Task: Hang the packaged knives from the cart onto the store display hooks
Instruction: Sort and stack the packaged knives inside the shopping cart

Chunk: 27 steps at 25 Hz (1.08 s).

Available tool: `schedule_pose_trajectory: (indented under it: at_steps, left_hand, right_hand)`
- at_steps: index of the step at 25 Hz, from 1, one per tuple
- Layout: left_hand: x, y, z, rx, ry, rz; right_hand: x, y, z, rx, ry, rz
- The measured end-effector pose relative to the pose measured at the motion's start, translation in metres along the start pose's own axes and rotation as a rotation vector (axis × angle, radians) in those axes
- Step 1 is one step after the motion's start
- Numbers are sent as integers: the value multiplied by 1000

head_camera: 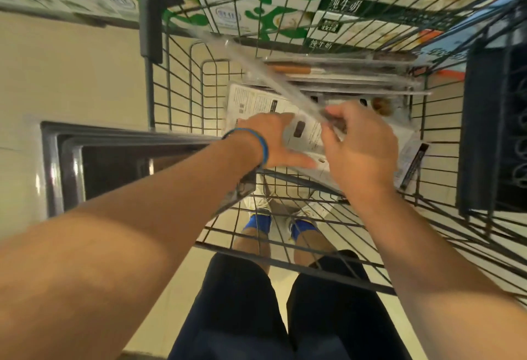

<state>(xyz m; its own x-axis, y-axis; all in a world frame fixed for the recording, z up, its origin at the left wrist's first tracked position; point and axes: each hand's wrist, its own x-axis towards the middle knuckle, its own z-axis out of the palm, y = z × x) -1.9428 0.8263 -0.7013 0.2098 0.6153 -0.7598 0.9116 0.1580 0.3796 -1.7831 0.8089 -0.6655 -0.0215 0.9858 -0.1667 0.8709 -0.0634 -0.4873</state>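
Both grips work inside the wire cart (176, 80), low between its side walls. The left wall and the grey corner post (151, 17) stand well apart from the left grip (273, 137). The right wall is near the right grip (362, 145). The basket is open at the top.

The right grip pinches the near end of a clear knife pack (273, 80) between thumb and curled fingers. This pack is seen edge-on. Its long axis runs diagonally, from the grip up and away to the far-left corner of the cart, and its far end is raised above the load.

The left grip, with a blue band (263, 145) at the wrist, holds a white card pack (302, 134). The thumb lies along the near edge and the fingers are hidden under the card. The printed back faces up.

More packs lie flat on the basket floor (251, 103). A stack (342, 80) stands on edge against the far wall, long axes running left to right. Blur hides the detail.
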Motion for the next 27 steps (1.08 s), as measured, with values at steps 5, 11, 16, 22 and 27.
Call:
schedule_pose_trajectory:
  at_steps: [5, 11, 16, 22, 27]
  left_hand:
    - [-30, 16, -1, -1426, -38, 21]
    - [-8, 24, -2, -1972, 103, -255]
    - [4, 26, 2, -2103, 153, -265]
    - [15, 26, -6, -2034, 186, -274]
    - [22, 30, 8, -1758, 254, -413]
  right_hand:
    - [7, 3, -3, 17, 224, -128]
    - [3, 6, 17, -131, 50, -109]
    - [3, -4, 23, 328, -20, 338]
    - [42, 14, 11, 1358, -42, 1067]
    - [94, 29, 31, 1412, 17, 938]
